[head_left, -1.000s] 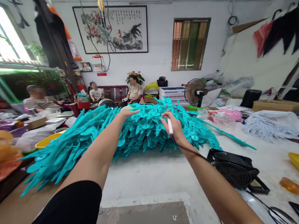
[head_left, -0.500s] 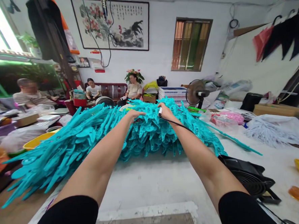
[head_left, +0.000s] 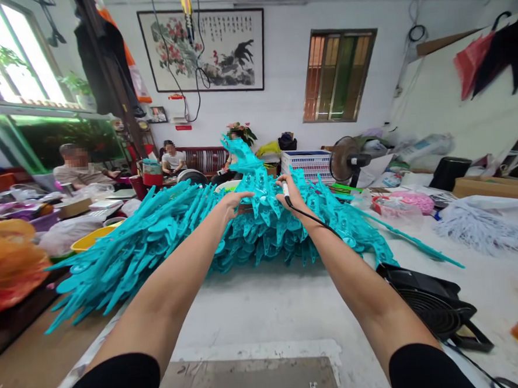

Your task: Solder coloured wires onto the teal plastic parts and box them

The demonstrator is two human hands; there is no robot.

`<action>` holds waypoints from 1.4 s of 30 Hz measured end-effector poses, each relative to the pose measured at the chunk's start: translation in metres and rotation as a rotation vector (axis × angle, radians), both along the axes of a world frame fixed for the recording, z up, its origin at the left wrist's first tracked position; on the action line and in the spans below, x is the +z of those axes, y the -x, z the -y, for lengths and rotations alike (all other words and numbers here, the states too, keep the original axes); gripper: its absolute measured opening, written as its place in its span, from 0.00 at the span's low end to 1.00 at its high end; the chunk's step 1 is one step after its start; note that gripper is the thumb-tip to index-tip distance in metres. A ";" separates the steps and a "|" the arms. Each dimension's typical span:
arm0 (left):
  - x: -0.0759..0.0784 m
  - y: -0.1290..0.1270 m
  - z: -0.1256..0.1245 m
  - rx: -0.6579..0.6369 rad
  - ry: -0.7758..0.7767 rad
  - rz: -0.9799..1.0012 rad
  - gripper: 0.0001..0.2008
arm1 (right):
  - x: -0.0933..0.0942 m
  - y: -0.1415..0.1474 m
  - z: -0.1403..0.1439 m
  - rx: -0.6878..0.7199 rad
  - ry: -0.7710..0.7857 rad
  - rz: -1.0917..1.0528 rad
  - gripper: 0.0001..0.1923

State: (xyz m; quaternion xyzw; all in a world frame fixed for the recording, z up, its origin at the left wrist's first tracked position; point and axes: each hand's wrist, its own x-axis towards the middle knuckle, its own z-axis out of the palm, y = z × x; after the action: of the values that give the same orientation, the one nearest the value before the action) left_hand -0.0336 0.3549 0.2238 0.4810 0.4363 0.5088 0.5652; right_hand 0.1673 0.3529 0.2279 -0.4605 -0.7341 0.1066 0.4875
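a big heap of turquoise plastic pieces (head_left: 165, 235) lies across the far side of the white worktop (head_left: 266, 305), its long axis running from the near left up and away to the right, with thin stems trailing off past the right end. at the crest of the heap one turquoise piece (head_left: 243, 160) stands up above the rest, tilted a little to the left, right between the two hands and straight ahead of the person. the left hand (head_left: 233, 200) rests on the top of the heap just left of that raised piece, fingers spread flat and holding nothing that i can make out. the right hand (head_left: 292, 196) is just right of it, curled narrow around a small white pen-like tool (head_left: 286, 191) with a black cord (head_left: 317, 219) running back along the forearm; both hands look about equally near the raised piece. to the right on the worktop sits a black fan (head_left: 427, 301) lying flat, farther back a pile of white feathery bits (head_left: 475, 224) and a pink bundle (head_left: 406, 201). a yellow basin (head_left: 90, 239) peeks out behind the heap on the left, and other people sit well apart along the back wall.
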 end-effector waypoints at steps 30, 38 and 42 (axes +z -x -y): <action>-0.207 -0.025 0.484 0.002 0.319 0.391 0.31 | -0.223 0.004 0.516 -0.297 0.121 -0.179 0.12; -0.218 -0.004 0.468 0.092 0.396 0.418 0.34 | -0.223 -0.006 0.483 -0.401 0.263 -0.198 0.11; -0.212 0.037 0.469 0.217 0.374 0.328 0.34 | -0.218 -0.049 0.454 -0.473 0.238 -0.013 0.15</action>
State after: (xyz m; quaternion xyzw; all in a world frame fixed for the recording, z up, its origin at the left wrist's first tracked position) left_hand -0.0704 -0.1142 0.0123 0.2295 0.4742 0.5480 0.6497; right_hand 0.2164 -0.1008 0.0096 -0.6727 -0.5852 0.0780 0.4460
